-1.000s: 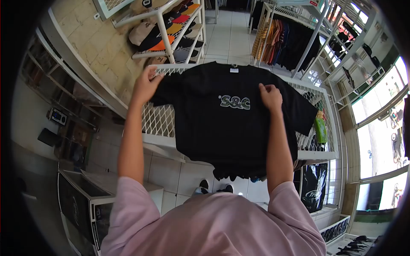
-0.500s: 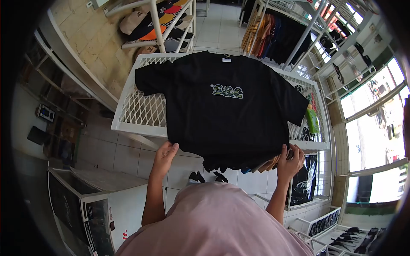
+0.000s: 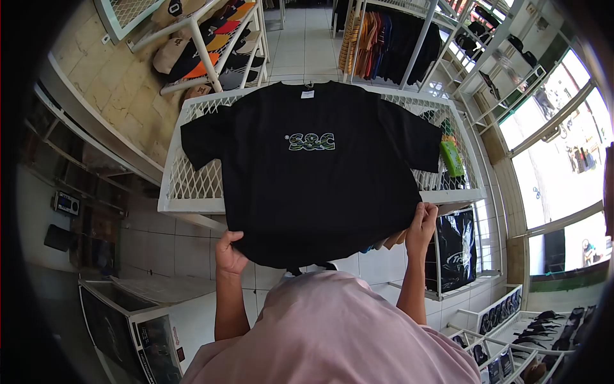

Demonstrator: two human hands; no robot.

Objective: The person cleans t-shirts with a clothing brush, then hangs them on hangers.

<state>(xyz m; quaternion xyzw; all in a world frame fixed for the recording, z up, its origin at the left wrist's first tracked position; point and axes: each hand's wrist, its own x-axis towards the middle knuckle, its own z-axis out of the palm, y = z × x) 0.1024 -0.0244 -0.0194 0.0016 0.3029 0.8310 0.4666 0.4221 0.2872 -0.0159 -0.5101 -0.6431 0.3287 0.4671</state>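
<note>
A black T-shirt (image 3: 320, 192) lies spread, front up, with its collar away from me and "S&C" lettering on the chest. Its upper part rests on a white mesh-topped table (image 3: 192, 203), while the hem hangs over the near edge. My left hand (image 3: 230, 253) is closed on the left hem corner, thumb on top. At the right hem corner, my right hand (image 3: 421, 225) pinches the cloth. A small green packet (image 3: 452, 159) lies on the mesh beside the right sleeve.
Caps fill a white rack (image 3: 211, 51) at the back left. Hanging shirts (image 3: 390, 45) stand beyond the table. A black packaged item (image 3: 457, 253) is below the table's right side. A white case (image 3: 141, 307) stands at lower left, and a shelf of black goods (image 3: 537, 333) at lower right.
The hem has been drawn toward me and smoothed, its bunched edge now flatter. My left hand is lower, my right hand slightly higher. The view has shifted a little.
</note>
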